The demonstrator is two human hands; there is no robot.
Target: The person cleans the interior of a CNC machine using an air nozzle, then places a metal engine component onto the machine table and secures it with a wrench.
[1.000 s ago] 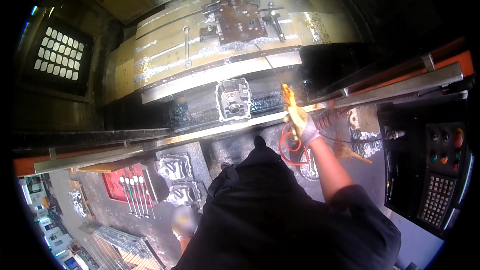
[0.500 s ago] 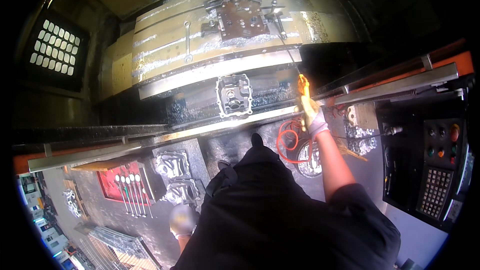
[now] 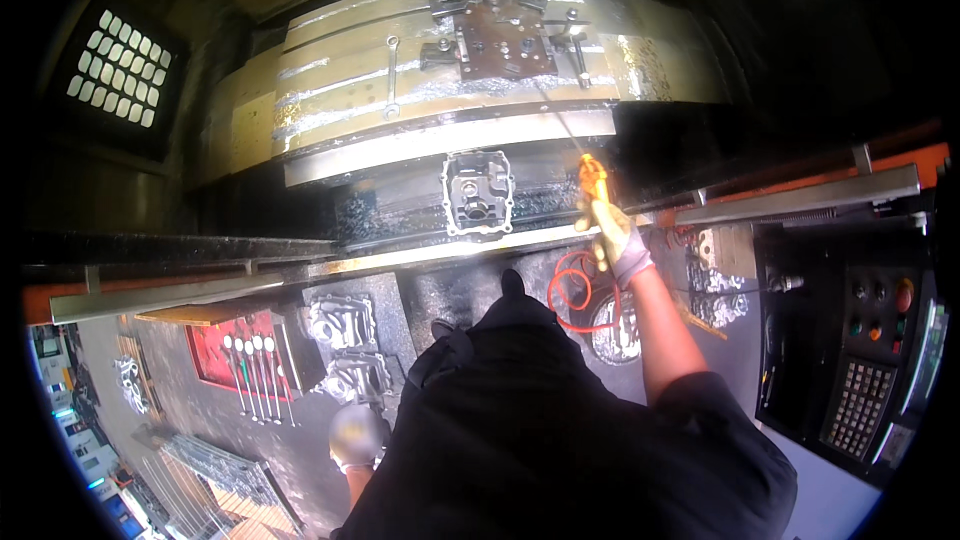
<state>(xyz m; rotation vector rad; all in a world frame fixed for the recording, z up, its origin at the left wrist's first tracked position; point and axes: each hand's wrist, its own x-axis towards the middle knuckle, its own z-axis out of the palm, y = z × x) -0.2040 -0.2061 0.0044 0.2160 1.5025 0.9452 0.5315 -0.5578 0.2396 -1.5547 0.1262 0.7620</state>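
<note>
Right of the metal casting [image 3: 478,196], the right hand [image 3: 611,234] clasps an orange air gun [image 3: 594,180]; left of the casting, the left hand [image 3: 356,436] is too blurred to tell.

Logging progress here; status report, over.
Right hand gripping orange air gun, nozzle toward brown plate. Left hand blurred, grip unclear. Metal casting in front of machine table.

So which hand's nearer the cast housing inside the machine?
Right. The right hand, holding the orange blow gun, is right of the cast housing; the left hand is farther back, lower left.
</note>
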